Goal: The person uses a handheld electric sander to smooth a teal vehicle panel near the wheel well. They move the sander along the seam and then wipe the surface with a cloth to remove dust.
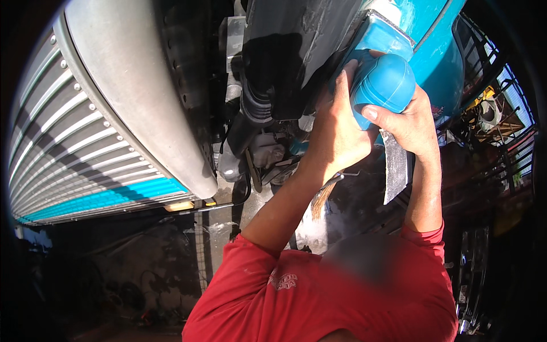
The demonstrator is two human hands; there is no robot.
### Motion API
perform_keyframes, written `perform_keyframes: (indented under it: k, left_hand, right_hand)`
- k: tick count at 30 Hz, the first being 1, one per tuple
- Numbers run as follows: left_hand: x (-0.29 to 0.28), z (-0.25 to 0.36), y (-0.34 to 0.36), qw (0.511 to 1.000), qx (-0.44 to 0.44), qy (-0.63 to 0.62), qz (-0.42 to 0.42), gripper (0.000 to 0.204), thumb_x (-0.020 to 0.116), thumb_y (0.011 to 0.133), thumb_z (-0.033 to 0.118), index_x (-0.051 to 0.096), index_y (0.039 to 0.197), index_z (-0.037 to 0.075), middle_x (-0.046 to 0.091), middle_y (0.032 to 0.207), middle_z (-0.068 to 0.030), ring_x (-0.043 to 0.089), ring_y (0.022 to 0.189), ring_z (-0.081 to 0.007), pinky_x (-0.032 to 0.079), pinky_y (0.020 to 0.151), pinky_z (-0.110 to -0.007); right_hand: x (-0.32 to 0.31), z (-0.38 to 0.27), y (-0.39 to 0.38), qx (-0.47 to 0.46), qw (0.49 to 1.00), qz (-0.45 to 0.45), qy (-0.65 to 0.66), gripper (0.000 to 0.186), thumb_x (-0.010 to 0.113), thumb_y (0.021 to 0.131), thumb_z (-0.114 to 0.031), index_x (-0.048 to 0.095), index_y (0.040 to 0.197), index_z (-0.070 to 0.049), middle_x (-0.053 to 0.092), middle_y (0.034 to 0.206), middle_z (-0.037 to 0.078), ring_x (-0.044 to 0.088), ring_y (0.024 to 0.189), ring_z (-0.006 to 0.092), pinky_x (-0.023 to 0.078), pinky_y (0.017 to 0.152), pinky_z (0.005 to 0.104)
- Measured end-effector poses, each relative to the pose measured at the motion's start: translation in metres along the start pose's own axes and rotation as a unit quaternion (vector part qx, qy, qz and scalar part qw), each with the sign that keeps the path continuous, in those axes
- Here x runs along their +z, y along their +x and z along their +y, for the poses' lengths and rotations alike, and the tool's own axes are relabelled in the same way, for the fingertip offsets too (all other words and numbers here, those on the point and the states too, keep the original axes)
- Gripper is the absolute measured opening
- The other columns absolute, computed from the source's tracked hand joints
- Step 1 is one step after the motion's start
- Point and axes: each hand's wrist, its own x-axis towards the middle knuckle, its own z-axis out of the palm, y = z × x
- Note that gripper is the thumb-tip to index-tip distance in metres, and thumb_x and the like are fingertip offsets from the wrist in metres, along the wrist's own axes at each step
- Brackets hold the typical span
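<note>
A blue hand sanding block with a rounded knob is held up between my two hands, in front of the turquoise painted panel. My left hand grips its left side, the fingers partly hidden behind it. From the right, my right hand wraps the block with the thumb laid across its near end. A grey strip of sandpaper hangs loose below the block, beside my right wrist. Where the block's far end meets the panel is hard to make out.
A large ribbed metal cylinder with a turquoise stripe stands at left. Dark vehicle parts and a black ribbed hose lie between it and my hands. Tan bristles show below my left forearm. Metal racks stand at far right.
</note>
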Motion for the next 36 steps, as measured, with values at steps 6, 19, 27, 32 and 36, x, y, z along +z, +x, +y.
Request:
perform_keyframes:
  k: [6, 19, 27, 32, 36]
  left_hand:
    - [-0.008, 0.003, -0.018, 0.996, -0.086, -0.022, -0.028, 0.107, 0.076, 0.075, -0.005, 0.024, 0.168, 0.006, 0.063, 0.141, -0.0359, 0.066, 0.126, -0.0536, 0.057, 0.105, -0.053]
    - [-0.009, 0.026, 0.013, 0.987, -0.141, -0.020, -0.074, 0.110, 0.086, 0.079, 0.008, 0.021, 0.167, 0.005, 0.070, 0.128, -0.0367, 0.070, 0.119, -0.0537, 0.058, 0.104, -0.054]
    - [-0.001, 0.025, 0.024, 0.999, -0.027, -0.011, -0.022, 0.106, 0.081, 0.078, 0.005, 0.022, 0.166, 0.005, 0.070, 0.126, -0.0373, 0.071, 0.115, -0.0541, 0.058, 0.101, -0.055]
    - [-0.009, 0.025, 0.012, 0.996, -0.080, -0.025, -0.037, 0.107, 0.081, 0.077, 0.001, 0.022, 0.167, 0.005, 0.069, 0.130, -0.0363, 0.071, 0.117, -0.0534, 0.059, 0.102, -0.054]
    - [-0.002, 0.018, 0.016, 0.997, -0.066, -0.036, -0.034, 0.105, 0.078, 0.077, -0.001, 0.022, 0.166, 0.002, 0.068, 0.130, -0.0375, 0.071, 0.117, -0.0539, 0.059, 0.102, -0.053]
  right_hand:
    - [0.014, 0.009, -0.011, 0.047, 0.998, -0.032, -0.021, 0.095, 0.098, 0.073, -0.033, 0.059, 0.154, -0.006, 0.073, 0.132, 0.009, 0.070, 0.119, 0.0197, 0.053, 0.110, 0.0397]
    - [-0.007, -0.004, 0.006, 0.013, 0.999, -0.002, -0.047, 0.090, 0.095, 0.074, -0.038, 0.062, 0.151, -0.004, 0.070, 0.140, 0.011, 0.070, 0.121, 0.0231, 0.053, 0.111, 0.0437]
    - [-0.034, -0.020, 0.021, 0.008, 0.998, -0.021, -0.060, 0.072, 0.099, 0.078, -0.038, 0.070, 0.133, -0.002, 0.079, 0.115, 0.013, 0.077, 0.103, 0.0227, 0.062, 0.096, 0.0413]
    - [-0.003, -0.002, 0.005, -0.036, 0.999, -0.004, -0.027, 0.081, 0.100, 0.076, -0.031, 0.065, 0.146, -0.005, 0.077, 0.124, 0.011, 0.074, 0.114, 0.0217, 0.058, 0.106, 0.0431]
    - [-0.022, -0.005, 0.017, -0.020, 0.998, 0.000, -0.067, 0.068, 0.097, 0.078, -0.039, 0.072, 0.129, -0.003, 0.080, 0.112, 0.015, 0.079, 0.100, 0.0246, 0.064, 0.093, 0.0426]
